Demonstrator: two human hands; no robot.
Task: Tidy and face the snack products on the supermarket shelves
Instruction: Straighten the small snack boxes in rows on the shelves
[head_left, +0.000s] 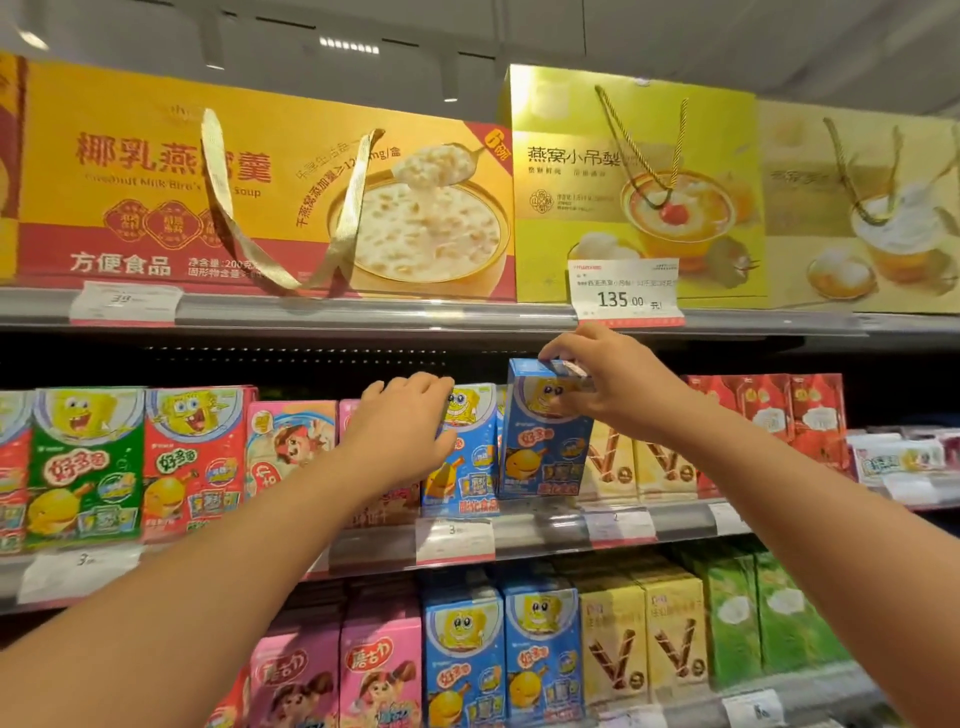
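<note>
Right hand (608, 379) pinches the tilted blue box (543, 431) by its top; left hand (402, 431), seemingly open-fingered, steadies the neighbouring blue box (460, 457); set it upright, flush left

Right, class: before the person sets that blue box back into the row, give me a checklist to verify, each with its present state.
1. Right hand has a grip on the raised blue box: ok.
2. Box front faces outward: ok.
3. Box upright: not ok, slightly tilted.
4. Left hand steadies the neighbouring blue box: ok.
5. Free slot behind the raised box: cannot tell.
</note>
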